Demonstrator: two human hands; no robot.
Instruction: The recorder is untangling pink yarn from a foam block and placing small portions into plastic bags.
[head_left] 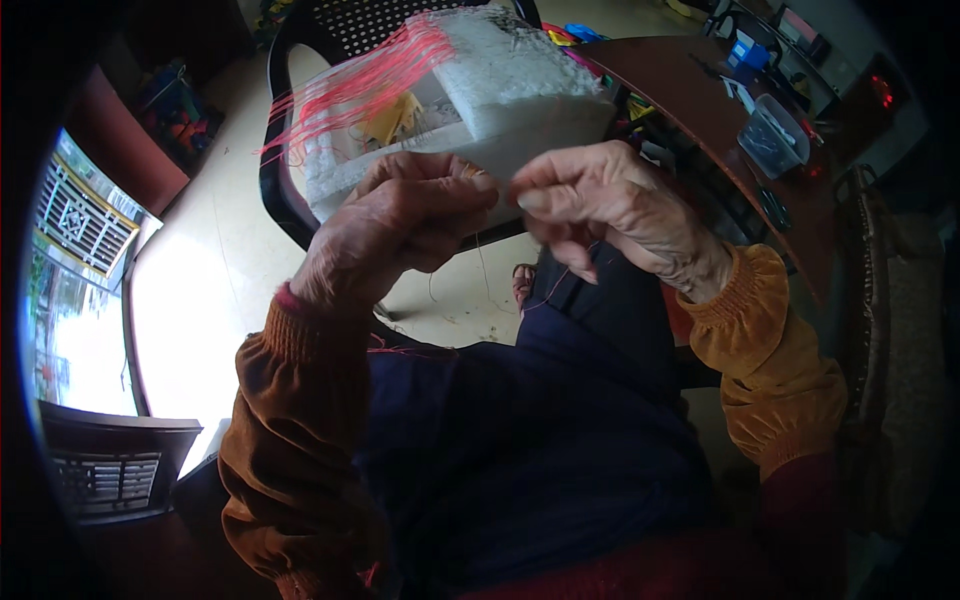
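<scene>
Both hands are raised over my lap, close together with fingertips a small gap apart. My left hand [405, 215] is closed in a pinch, and a thin thread [481, 262] hangs beneath its fingers. Thumb and forefinger of my right hand [625, 205] press together; what they hold, if anything, is too small to make out. A reddish thread [548, 296] runs below that hand toward my dark trousers. Just beyond the hands stands a white foam box [530, 112], with many pink threads [365, 85] laid across its left side. Something yellow [393, 122] sits in its hollow.
The foam box rests on a black plastic chair [275, 195]. To the right, a brown table [665, 85] bears a clear plastic tub [773, 138], a blue box [747, 50] and scissors [773, 208]. A bright doorway [90, 320] opens at the left.
</scene>
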